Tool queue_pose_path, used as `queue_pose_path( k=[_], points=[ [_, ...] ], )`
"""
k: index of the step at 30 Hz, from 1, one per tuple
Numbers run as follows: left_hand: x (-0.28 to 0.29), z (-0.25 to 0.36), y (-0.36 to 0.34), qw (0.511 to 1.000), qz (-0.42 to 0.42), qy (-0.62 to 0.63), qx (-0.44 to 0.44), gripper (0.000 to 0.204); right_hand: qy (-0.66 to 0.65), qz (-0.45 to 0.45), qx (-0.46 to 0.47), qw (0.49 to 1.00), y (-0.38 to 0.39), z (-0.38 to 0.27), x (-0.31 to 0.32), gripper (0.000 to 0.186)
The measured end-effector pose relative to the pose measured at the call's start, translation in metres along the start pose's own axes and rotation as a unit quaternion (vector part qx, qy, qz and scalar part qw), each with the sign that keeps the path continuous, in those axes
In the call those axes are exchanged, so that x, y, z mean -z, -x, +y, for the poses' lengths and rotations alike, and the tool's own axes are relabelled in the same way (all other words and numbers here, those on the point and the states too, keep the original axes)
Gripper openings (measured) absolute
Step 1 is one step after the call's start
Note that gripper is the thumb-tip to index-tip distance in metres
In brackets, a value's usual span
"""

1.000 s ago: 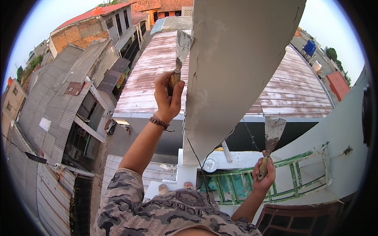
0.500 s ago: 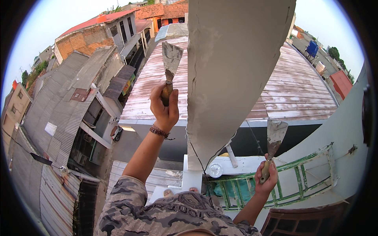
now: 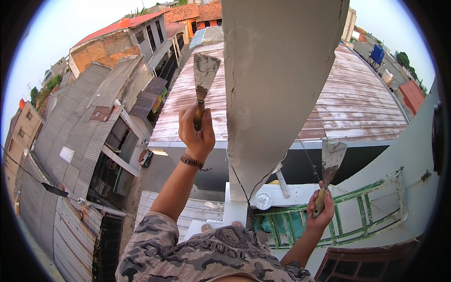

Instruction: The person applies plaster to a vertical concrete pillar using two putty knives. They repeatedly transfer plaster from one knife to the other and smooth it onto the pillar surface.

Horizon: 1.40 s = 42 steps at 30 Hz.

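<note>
My left hand point(image 3: 196, 131) is closed around the handle of a putty knife point(image 3: 206, 70), its plaster-smeared blade raised just left of a tall cracked concrete column point(image 3: 270, 80), with a gap between them. My right hand point(image 3: 321, 210) grips a second putty knife point(image 3: 333, 155) lower down on the right, blade upward, above a green paint-worn ladder point(image 3: 365, 214). Both blades carry grey-white residue.
A white ledge point(image 3: 307, 191) holds a clear round container point(image 3: 263, 200), with dark cables point(image 3: 239, 183) hanging beside it. A curved wall point(image 3: 413, 141) bounds the right. Beyond are weathered metal roofs point(image 3: 181, 117) and an alley point(image 3: 127, 202) far below on the left.
My left putty knife has moved down and left, away from the column's edge. The right one has shifted slightly rightward in the picture, as the whole view has shifted a little.
</note>
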<state>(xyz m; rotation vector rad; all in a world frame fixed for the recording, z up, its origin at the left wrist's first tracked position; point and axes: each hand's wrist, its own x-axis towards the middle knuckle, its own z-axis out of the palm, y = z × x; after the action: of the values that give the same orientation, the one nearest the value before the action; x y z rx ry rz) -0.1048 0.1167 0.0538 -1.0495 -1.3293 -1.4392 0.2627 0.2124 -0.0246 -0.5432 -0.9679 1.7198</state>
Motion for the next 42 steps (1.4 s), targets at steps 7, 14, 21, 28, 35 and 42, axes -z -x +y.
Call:
queue_pose_path(
  k=[7,14,21,28,35,42],
  points=[
    [-0.001,0.022,-0.011,1.000,0.005,0.012,0.016,0.028,-0.009,-0.034,0.006,0.999,0.002,0.000,-0.002,0.047],
    [0.008,0.035,-0.021,0.999,-0.019,-0.028,0.029,0.022,-0.040,-0.030,0.007,0.999,0.005,-0.003,-0.008,0.047],
    [0.035,0.061,-0.001,0.993,-0.072,-0.050,0.081,0.020,-0.047,-0.023,-0.002,0.999,0.010,-0.005,-0.008,0.045],
    [0.034,0.079,-0.033,0.998,-0.039,-0.039,0.029,0.018,-0.046,-0.028,-0.002,0.999,0.012,-0.013,-0.019,0.044],
    [0.029,0.079,-0.037,0.993,-0.052,-0.099,0.044,0.016,-0.046,-0.039,-0.002,0.998,0.014,-0.013,-0.018,0.043],
    [0.036,0.080,-0.020,0.984,-0.103,-0.130,0.058,0.016,-0.042,-0.024,-0.014,0.999,0.015,-0.010,-0.017,0.044]
  ],
)
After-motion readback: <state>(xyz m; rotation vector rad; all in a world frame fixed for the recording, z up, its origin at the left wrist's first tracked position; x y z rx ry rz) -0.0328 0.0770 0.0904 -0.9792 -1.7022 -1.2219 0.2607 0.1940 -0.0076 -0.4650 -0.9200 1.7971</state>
